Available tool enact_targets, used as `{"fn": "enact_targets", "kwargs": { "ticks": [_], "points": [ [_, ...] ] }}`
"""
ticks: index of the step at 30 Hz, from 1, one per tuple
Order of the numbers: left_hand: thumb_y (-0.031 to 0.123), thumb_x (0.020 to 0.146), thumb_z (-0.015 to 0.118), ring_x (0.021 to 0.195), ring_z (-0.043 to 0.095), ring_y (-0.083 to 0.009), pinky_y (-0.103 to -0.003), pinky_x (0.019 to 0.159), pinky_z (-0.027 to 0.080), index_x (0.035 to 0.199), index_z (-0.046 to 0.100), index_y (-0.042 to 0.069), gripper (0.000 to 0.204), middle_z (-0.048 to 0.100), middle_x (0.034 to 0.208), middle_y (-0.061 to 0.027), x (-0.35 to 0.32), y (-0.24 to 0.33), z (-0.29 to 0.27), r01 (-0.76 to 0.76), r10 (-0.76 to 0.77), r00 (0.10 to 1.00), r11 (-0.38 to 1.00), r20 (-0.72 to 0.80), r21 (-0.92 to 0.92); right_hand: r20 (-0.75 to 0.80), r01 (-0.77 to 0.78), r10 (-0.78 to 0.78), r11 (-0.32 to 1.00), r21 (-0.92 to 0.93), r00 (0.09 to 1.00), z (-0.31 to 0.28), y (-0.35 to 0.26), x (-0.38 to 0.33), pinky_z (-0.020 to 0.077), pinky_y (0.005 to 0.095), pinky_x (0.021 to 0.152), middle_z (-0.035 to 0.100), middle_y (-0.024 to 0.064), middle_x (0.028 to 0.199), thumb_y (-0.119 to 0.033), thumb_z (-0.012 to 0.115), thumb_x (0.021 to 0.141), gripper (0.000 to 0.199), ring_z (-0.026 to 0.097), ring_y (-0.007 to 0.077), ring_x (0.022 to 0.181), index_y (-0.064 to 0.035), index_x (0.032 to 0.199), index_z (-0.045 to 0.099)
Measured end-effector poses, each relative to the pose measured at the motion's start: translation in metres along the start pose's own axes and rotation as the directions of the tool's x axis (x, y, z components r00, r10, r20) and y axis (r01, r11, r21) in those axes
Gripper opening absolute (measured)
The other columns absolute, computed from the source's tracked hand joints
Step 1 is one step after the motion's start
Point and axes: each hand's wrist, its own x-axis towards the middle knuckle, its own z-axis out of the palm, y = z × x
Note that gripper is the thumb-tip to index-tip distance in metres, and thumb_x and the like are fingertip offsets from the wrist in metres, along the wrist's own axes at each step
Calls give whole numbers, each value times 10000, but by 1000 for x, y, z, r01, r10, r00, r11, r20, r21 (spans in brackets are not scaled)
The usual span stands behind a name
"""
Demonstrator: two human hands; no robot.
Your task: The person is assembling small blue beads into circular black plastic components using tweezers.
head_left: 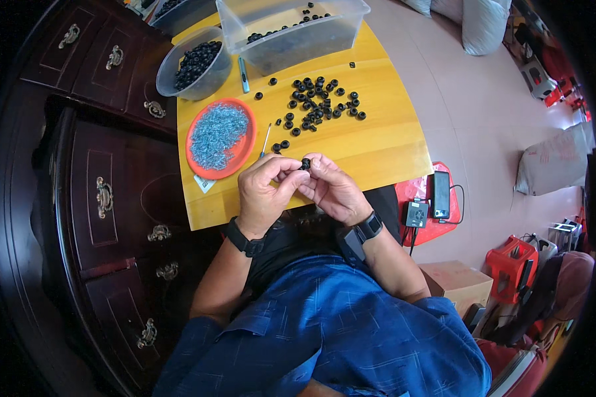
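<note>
Between the fingertips of both hands, just over the near edge of the yellow table (pixel 384 142), is a small black ring-shaped part (pixel 305 163). My left hand (pixel 263 188) pinches it from the left, thumb against index finger. From the other side my right hand (pixel 336 190) grips the same part, its remaining fingers curled below. Fingers partly cover the piece. Several similar loose black parts (pixel 324 104) lie scattered beyond my hands. A thin screwdriver (pixel 266 140) lies by my left hand, its lower end hidden behind the fingers.
Left of my hands sits a red-orange plate (pixel 251 132) heaped with small clear bluish pieces (pixel 216 135). Behind it stand a bowl (pixel 208 86) of black parts, a blue pen-like tool (pixel 244 76) and a clear plastic bin (pixel 298 54). A dark drawer cabinet (pixel 122 169) borders the table's left.
</note>
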Motion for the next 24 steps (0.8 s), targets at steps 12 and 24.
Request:
{"fn": "enact_targets", "kwargs": {
  "ticks": [12, 24],
  "points": [
    [-42, 762, 791, 667, 581, -71, -213, 608, 470, 882, 692, -1, 161, 643, 776, -20, -3, -6, 3, 59, -57, 997, 998, 54, -22, -23, 25, -28, 993, -114, 999, -7, 1, 0, 563, 265, 803, 668, 6, 976, -198, 625, 988, 142, 664, 104, 880, -104, 1093, 607],
    [9, 740, 830, 704, 565, -62, -202, 632, 468, 1080, 708, 6, 361, 623, 897, -29, 1, -4, -21, 137, -102, 938, 987, 332, -84, 62, 61, -38, 906, -418, 997, -1, -10, -5, 534, 221, 768, 666, 2, 914, -196, 690, 949, 163, 636, 65, 808, -73, 1035, 626]
  ]
}}
